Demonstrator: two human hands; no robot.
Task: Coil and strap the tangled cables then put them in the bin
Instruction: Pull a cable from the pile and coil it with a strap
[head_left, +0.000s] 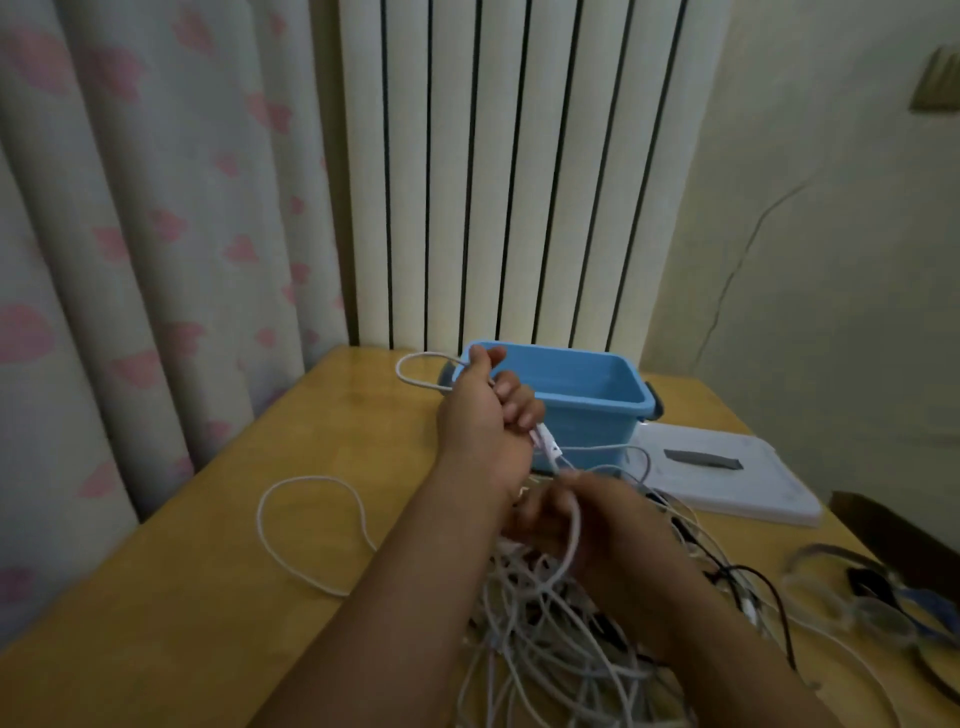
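Left hand (483, 410) gripping thin white cable (545, 447) before open blue plastic bin (587, 400); right hand (576, 514), blurred, pinching same cable nearer tangled pile (550, 623).

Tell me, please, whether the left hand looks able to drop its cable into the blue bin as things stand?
Probably yes. The left hand grips a white cable right beside the open blue bin, with nothing between them. But the cable still runs down into the tangled pile, uncoiled.
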